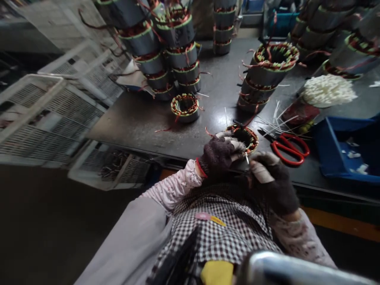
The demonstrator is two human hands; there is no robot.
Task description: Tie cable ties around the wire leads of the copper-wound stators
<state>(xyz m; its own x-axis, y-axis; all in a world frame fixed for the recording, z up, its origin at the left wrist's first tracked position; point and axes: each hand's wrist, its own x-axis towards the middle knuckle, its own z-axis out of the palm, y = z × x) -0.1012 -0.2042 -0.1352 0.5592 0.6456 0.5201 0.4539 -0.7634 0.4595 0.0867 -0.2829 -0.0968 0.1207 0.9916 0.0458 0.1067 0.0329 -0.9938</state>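
Note:
A motor stator point(253, 139) with copper windings stands at the table's front edge, close to my body. My left hand point(219, 153), in a dark glove with wrapped fingertips, is closed around its left side, with fingers over the rim. My right hand point(274, 178) is at the stator's near right side, its fingers pinched together. A short white strip point(247, 158), like a cable tie, stands out between the stator and the right fingertips. The part inside the fingers is hidden. Red-handled scissors point(291, 148) lie right of the stator, beside loose white strips point(277, 120).
Stacked stators point(178, 33) rise at the back left, with another stack point(258, 85) ahead. A single stator point(184, 109) sits left. A bundle of white strips point(329, 90) and a blue bin point(323, 152) are at the right. White plastic crates point(59, 118) stand left of the table.

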